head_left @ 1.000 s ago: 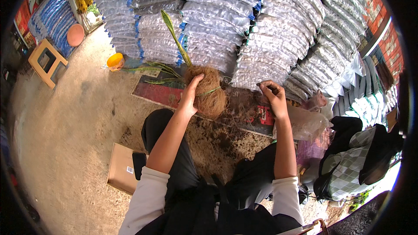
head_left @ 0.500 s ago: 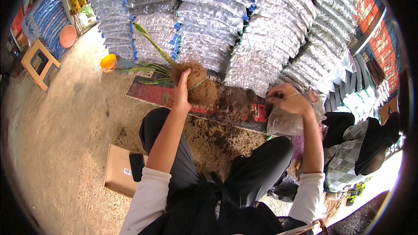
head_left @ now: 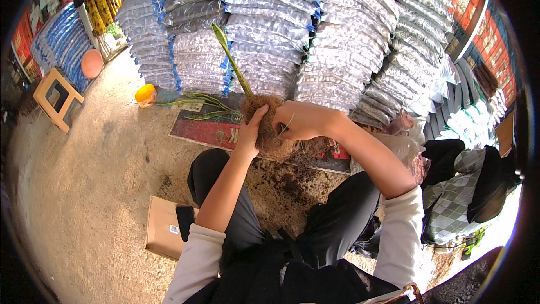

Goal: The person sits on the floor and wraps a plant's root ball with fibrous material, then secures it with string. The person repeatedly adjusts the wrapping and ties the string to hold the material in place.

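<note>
My left hand [head_left: 251, 135] grips a snake plant's root ball [head_left: 271, 145], wrapped in brown coir fibre, from its left side. One long, yellow-edged leaf [head_left: 233, 62] rises upright from the top of it. Against the right side of the ball, my right hand [head_left: 306, 121] is closed, its fingers pinched on a thin pale string [head_left: 288, 123]. The fingertips are partly hidden behind the back of that hand. More snake plant leaves [head_left: 208, 101] lie just left of the ball, over a dark and red board [head_left: 197, 132].
Stacked filled plastic sacks [head_left: 270, 39] wall off the far side. A clear plastic bag [head_left: 388, 149] sits at right. Leftward are a yellow tub [head_left: 145, 95], a tan stool [head_left: 56, 101] and a cardboard box [head_left: 163, 228] with a black phone [head_left: 185, 219]. Loose soil [head_left: 287, 183] lies between my knees.
My right hand has swung left from beside the plastic bag to the root ball, carrying the string. The root ball has turned in my left hand, and its leaf now stands more upright.
</note>
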Action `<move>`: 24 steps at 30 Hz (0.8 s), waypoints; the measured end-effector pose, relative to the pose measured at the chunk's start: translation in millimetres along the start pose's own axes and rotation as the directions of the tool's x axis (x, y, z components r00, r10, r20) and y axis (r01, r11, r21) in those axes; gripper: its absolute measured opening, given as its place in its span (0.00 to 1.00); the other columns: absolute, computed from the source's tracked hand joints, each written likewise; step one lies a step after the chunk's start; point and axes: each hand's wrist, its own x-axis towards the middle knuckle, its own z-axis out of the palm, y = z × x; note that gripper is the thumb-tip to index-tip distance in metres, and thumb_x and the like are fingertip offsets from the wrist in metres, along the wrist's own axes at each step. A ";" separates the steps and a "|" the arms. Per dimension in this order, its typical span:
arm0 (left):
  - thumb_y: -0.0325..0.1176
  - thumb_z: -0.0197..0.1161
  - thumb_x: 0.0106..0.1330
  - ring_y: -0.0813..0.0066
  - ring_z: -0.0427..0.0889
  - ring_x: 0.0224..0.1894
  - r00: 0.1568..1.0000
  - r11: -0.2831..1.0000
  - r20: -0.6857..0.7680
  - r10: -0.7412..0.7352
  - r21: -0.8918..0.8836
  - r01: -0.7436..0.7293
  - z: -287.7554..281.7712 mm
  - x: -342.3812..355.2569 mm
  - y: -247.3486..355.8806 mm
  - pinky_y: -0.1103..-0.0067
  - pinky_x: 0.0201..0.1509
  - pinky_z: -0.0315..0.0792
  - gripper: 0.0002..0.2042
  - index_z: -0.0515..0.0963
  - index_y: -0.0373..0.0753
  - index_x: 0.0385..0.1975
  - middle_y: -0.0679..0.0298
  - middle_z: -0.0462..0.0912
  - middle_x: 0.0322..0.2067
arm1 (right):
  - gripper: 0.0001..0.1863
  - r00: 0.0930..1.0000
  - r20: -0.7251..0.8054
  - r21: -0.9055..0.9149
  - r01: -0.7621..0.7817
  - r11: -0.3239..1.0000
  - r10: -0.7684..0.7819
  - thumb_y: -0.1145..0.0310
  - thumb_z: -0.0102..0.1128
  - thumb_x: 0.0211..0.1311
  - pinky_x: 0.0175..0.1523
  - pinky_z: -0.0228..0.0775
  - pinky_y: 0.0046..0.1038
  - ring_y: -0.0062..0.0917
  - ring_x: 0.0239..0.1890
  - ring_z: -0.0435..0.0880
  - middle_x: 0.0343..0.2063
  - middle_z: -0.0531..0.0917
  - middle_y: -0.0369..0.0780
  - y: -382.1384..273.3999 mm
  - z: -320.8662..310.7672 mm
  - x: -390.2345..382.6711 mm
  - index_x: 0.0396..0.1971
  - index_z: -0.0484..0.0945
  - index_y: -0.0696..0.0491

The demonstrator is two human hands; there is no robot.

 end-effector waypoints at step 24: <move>0.45 0.51 0.60 0.68 0.75 0.44 0.999 0.986 -0.005 0.033 -0.166 -0.033 -16.2 23.6 8.5 0.69 0.47 0.70 0.19 0.69 0.37 0.44 0.60 0.74 0.42 | 0.12 0.945 -0.062 0.050 -0.318 0.947 0.320 0.63 0.60 0.47 0.34 0.68 0.30 0.32 0.26 0.78 0.22 0.79 0.45 111.4 18.9 -84.6 0.28 0.79 0.55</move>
